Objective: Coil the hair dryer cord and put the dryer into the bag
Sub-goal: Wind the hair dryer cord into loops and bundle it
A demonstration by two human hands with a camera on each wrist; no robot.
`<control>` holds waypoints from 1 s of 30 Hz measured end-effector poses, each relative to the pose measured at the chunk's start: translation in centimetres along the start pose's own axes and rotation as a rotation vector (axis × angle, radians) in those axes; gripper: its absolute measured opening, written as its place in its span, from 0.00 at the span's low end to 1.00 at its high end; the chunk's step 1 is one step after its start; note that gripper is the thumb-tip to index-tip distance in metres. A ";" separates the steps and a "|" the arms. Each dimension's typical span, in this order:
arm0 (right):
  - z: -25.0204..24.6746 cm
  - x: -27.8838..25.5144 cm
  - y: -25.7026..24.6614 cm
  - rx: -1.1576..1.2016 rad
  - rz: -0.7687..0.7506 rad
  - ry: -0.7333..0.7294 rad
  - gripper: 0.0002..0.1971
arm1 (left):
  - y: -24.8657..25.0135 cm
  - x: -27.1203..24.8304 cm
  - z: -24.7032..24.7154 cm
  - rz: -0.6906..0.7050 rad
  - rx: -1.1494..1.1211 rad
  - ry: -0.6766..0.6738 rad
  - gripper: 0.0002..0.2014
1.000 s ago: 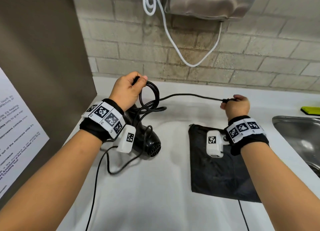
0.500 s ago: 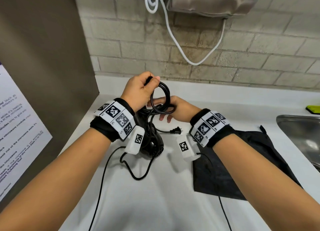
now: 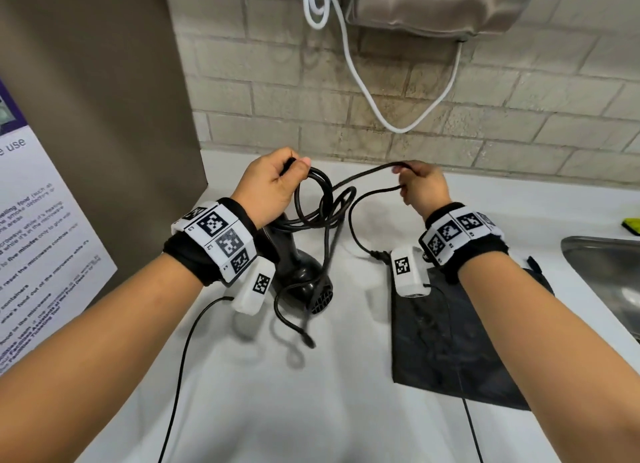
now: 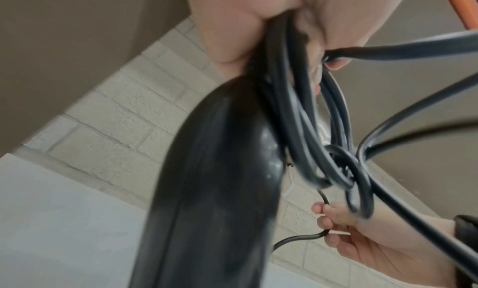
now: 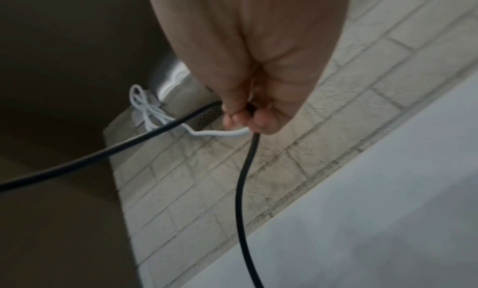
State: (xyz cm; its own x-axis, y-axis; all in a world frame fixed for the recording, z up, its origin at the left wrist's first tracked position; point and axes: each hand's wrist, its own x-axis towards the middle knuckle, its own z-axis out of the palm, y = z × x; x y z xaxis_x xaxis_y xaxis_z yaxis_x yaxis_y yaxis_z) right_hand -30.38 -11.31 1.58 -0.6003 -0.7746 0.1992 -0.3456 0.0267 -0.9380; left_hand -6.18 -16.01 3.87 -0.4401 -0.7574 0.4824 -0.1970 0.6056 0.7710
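From the head camera, a person's left hand (image 3: 268, 185) is closed around a bundle of black loops of cord (image 3: 322, 202), held above a white counter (image 3: 311, 410), with the black dryer (image 3: 301, 275) hanging just below the fist and its grille end down near the counter. The right hand (image 3: 420, 188) pinches a further bend of the cord between thumb and fingertips, level with the left hand and a short way to its right; a span of cord runs between the two hands. A loose tail of cord drops to the plug (image 3: 375, 254), which lies on the counter beside the right wrist. The black bag (image 3: 460, 341) lies flat on the counter under the right forearm, near the dryer but apart from it. A steel sink (image 3: 602, 275) sits at the right edge, a printed notice (image 3: 38, 247) leans at the left, and a white cable (image 3: 349, 64) hangs on the brick wall (image 3: 519, 116).

From the left wrist, the palm and curled fingers (image 4: 225, 34) clamp several cord loops (image 4: 302, 128) against the top of the dryer's handle (image 4: 207, 200). The right hand (image 4: 362, 241) appears lower right, its fingertips nipping the cord.

From the right wrist, the fingers (image 5: 264, 124) are bunched tight on the cord (image 5: 243, 190), one strand leaving left and one falling toward the counter (image 5: 362, 220).
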 end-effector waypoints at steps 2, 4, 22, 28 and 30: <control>-0.4 0.2 0.7 0.022 0.079 0.079 0.11 | -0.1 -0.1 -0.1 -0.008 -0.007 -0.004 0.15; -0.4 0.2 1.4 0.069 0.154 0.122 0.10 | -0.1 -0.2 -0.1 -0.007 -0.013 -0.009 0.15; 3.1 -4.6 -2.2 -0.529 -0.257 -0.435 0.21 | 1.2 -0.2 0.9 0.000 -0.014 0.003 0.16; 4.1 -4.9 -1.3 -0.478 -0.171 -0.526 0.28 | 1.4 -0.2 1.3 0.009 -0.035 0.006 0.16; 4.6 -5.0 -1.3 -0.457 -0.169 -0.566 0.22 | 1.6 -0.2 1.6 0.012 -0.033 -0.002 0.16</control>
State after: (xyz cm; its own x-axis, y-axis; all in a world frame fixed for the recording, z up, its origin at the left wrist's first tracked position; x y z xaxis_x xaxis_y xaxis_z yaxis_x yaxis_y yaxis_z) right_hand -23.59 -10.40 0.46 -0.0920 -0.9950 0.0379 -0.7398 0.0428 -0.6715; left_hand -7.81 -14.53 4.30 -0.4441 -0.7496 0.4907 -0.1630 0.6062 0.7785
